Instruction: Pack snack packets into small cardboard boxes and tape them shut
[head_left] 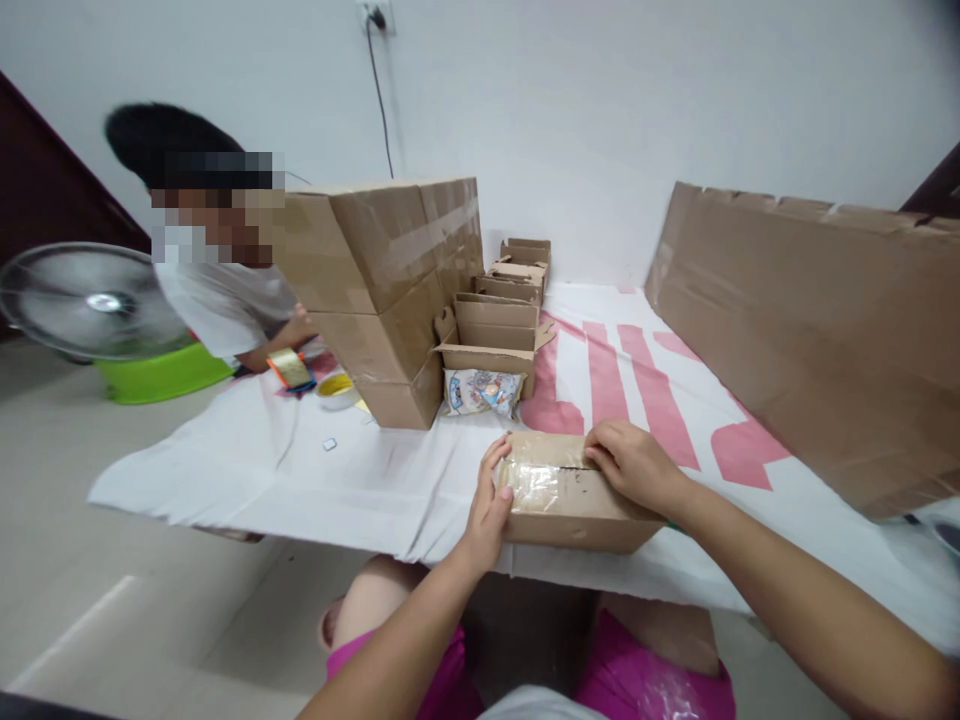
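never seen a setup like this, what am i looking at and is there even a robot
No robot here: just a person's two bare hands, seen by a camera worn on their head, looking forward and down. The left hand rests against the left end of a brown, tape-sealed cardboard box; the right hand's fingers touch its top, beside a dark slit. Underneath is a white cloth with pinkish-red shapes. Beyond stand a stack of brown taped cartons, open brown cardboard boxes and a pale, printed soft packet. Another person sits at the left.
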